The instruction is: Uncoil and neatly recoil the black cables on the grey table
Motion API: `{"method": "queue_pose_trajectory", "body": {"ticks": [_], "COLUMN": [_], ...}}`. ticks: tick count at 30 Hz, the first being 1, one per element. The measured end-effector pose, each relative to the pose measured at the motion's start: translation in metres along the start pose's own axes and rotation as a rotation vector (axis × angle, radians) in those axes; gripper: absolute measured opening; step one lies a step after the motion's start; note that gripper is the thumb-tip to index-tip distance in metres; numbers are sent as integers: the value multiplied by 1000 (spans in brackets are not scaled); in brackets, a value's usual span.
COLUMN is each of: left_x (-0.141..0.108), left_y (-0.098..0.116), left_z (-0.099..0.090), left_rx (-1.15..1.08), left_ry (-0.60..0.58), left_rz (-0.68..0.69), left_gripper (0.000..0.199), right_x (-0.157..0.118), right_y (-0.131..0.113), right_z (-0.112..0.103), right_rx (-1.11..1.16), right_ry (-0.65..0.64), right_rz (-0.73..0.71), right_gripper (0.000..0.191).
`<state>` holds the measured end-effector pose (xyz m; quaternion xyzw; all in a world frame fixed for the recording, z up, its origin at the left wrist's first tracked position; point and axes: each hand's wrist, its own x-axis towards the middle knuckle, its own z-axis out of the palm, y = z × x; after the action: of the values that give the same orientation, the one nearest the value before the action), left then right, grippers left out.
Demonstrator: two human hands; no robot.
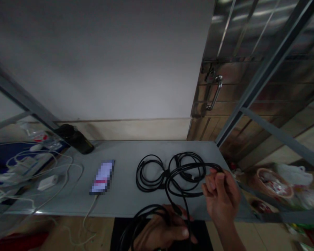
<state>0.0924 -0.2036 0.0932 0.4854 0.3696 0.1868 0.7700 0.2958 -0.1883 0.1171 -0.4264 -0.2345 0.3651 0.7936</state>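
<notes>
A long black cable [177,173] runs in loops between my two hands, above the grey shelf's front half. My right hand [222,195] is closed around the right end of these loops, thumb on top. Lower down, at the shelf's front edge, my left hand [163,228] grips more of the cable, with several loops hanging over its back. A dark connector [177,209] shows by its fingers. Behind, a second black cable [149,174] lies on the shelf, coiled into two rings and gathered at the middle; the held loops partly cover its right ring.
The grey shelf [120,205] has metal posts at both sides. On it lie a phone [102,177] with a white cord, a white charger [47,182], tangled white wires and a dark bottle [77,139]. Right and lower, a basket [260,172] stands beside plastic bags.
</notes>
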Motion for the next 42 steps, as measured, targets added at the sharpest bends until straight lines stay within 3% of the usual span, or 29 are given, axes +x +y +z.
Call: {"method": "queue_pose_trajectory", "body": {"ticks": [3, 7, 13, 19, 23, 27, 32, 34, 37, 40, 42], "left_x": [4, 9, -1, -31, -54, -79, -98, -100, -97, -92, -88], "left_y": [-11, -27, -24, -23, -17, -6, -4, -5, -6, -10, -15], "left_z": [2, -7, -45, -90, -108, -118, -121, -120, -118, -118, -117], "left_rx": [-69, -188, -352, -445, -472, -489, -492, -433, -313, -229, -176], "left_ry": [-54, -17, 274, 511, 653, 824, 978, 983, 897, 826, 784], "left_rz": [4, 22, 111, 150, 210, 282, 193, 154, 125, 82, 47], "left_gripper": [46, 36, 44, 51, 55, 57, 41, 39, 38, 34, 34], "right_x": [-2, 2, 23, 41, 57, 73, 87, 93, 96, 85, 69], "right_y": [2, 2, -5, -14, -14, 7, 58, 78, 98, 103, 99], "right_z": [-2, -7, -32, -52, -59, -63, -69, -74, -80, -85, -84], "right_rx": [-9, -3, 42, 87, 96, -54, -322, -466, -717, -914, -1076], "right_ry": [-3, -15, -24, 10, 41, 51, 1, -29, -40, -28, -67], "right_rz": [-12, 9, 34, 29, 13, 41, 91, 75, -29, -171, -307], "right_gripper": [42, 42, 35, 37, 43, 50, 60, 63, 82, 103, 97]}}
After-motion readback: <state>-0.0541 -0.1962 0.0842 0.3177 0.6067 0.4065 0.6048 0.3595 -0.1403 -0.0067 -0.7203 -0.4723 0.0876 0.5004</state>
